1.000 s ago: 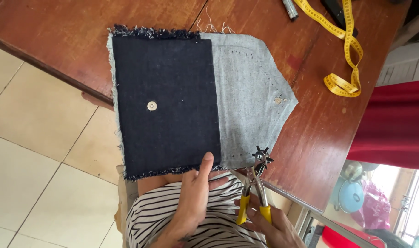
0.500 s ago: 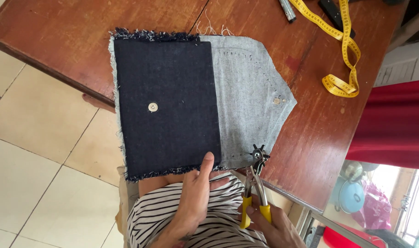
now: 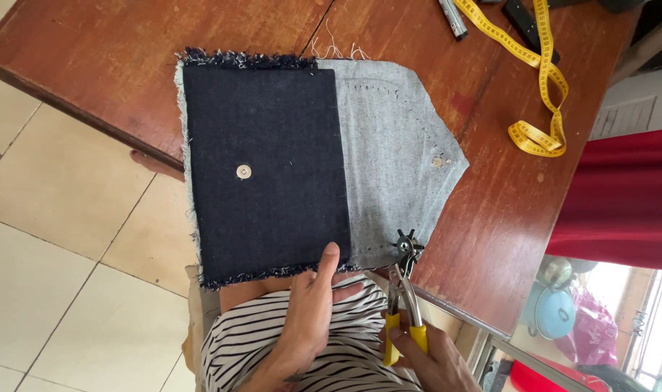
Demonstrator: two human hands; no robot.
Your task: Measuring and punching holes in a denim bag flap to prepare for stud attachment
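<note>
Denim pouch lies centre frame on bench, overhanging the near edge. Left hand flat, thumb pressing the hem. Right hand gripping yellow-handled punch at flap edge. Risk: unsupported overhang lets cloth slip, so the hole lands off-mark.

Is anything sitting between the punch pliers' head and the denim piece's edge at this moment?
Nothing visible does. The right hand holds the yellow-handled punch pliers, whose head sits right at the lower edge of the grey denim flap. The left hand rests its thumb on the dark denim panel, off to the side of the pliers.
</note>
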